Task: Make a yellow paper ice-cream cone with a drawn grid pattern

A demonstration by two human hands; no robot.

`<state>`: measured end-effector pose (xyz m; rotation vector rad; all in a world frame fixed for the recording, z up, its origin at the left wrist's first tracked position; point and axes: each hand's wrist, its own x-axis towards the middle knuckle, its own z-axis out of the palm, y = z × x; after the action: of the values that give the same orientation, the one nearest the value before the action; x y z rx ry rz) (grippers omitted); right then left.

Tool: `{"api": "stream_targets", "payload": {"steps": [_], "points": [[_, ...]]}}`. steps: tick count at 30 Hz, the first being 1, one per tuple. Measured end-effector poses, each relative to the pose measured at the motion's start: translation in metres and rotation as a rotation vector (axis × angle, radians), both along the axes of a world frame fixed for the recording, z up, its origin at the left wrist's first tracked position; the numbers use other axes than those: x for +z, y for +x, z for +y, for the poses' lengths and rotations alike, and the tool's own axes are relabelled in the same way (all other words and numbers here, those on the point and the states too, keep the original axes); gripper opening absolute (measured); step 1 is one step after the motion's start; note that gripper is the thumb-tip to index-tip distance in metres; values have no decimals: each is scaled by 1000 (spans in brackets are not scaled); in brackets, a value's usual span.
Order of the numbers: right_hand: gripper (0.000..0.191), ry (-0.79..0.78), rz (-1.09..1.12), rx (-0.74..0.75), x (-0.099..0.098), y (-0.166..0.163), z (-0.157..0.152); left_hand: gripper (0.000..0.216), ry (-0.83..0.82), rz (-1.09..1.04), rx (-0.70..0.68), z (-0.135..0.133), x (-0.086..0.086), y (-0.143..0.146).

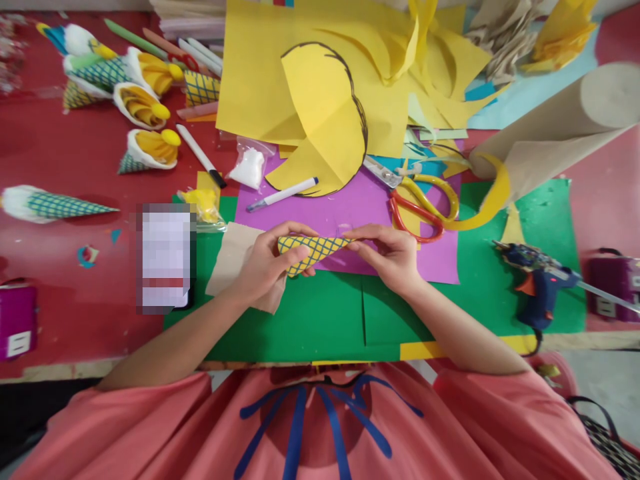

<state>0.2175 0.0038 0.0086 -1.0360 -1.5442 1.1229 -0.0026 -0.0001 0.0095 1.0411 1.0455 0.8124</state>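
Observation:
A yellow paper cone (316,252) with a dark crisscross pattern lies sideways between my two hands. My left hand (270,263) wraps round its wide end, thumb on the near side. At the pointed end, my right hand (383,253) pinches the tip between thumb and fingers. Beneath them are a purple sheet (430,263) and a green sheet (320,327), with a beige paper piece (230,260) by my left wrist. Beyond my hands lie a capped marker (283,195) and a cut yellow paper shape (330,113) with a black drawn edge.
Scissors (425,207) with red and yellow handles lie right of centre. A blue glue gun (540,293) rests at the right, below a large beige roll (555,127). Several decorated cones (150,150) stand at the far left, above a phone (166,257).

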Motion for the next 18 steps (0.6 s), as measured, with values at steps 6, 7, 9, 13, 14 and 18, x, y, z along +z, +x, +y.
{"api": "stream_targets", "payload": {"steps": [6, 7, 9, 13, 14, 18], "points": [[11, 53, 29, 6, 1, 1, 1, 28, -108, -51, 13, 0, 3, 0], [10, 53, 23, 1, 1, 1, 1, 28, -123, -59, 14, 0, 4, 0], [9, 59, 19, -4, 1, 1, 0, 28, -142, -79, 12, 1, 5, 0], [26, 60, 55, 66, -2, 0, 0, 27, -146, -91, 18, 2, 6, 0], [33, 57, 52, 88, -3, 0, 0, 27, -149, -85, 12, 2, 7, 0], [28, 106, -44, 131, -4, -2, -1, 30, -155, -59, -52, 1, 8, 0]]}}
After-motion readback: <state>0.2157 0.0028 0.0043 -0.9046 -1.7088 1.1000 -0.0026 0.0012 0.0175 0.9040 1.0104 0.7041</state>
